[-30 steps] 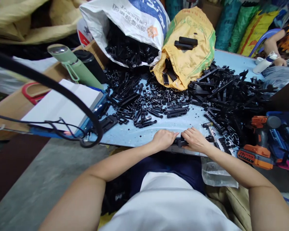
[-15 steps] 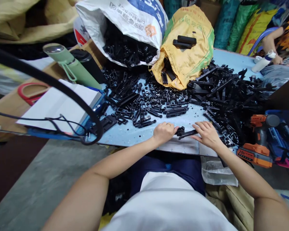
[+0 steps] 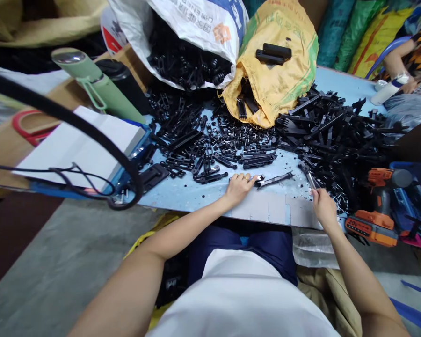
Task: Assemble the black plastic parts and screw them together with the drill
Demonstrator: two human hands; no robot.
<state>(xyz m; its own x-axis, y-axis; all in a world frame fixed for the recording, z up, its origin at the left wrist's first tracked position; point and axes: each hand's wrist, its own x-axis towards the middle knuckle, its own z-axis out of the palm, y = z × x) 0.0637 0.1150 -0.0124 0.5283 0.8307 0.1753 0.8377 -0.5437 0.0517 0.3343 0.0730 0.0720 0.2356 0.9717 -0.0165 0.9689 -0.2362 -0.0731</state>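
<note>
My left hand is closed on the near end of a long black plastic part, which lies on the table and points right. Small pale metal bits show at the fingertips, too small to name. My right hand is closed round the handle of a hammer. The hammer's head end tilts up and away, beside the pile of black parts. A gap of bare tabletop lies between the hammer and the plastic part.
Loose black parts and small pins cover the table's back. Behind them stand a white sack and a yellow sack. An orange cordless drill is at right; a green flask and black cable at left. Another person's arm shows far right.
My right hand has left the black plastic part, moved right and now grips the hammer. My left hand stays on the part's near end. The view has shifted slightly.
</note>
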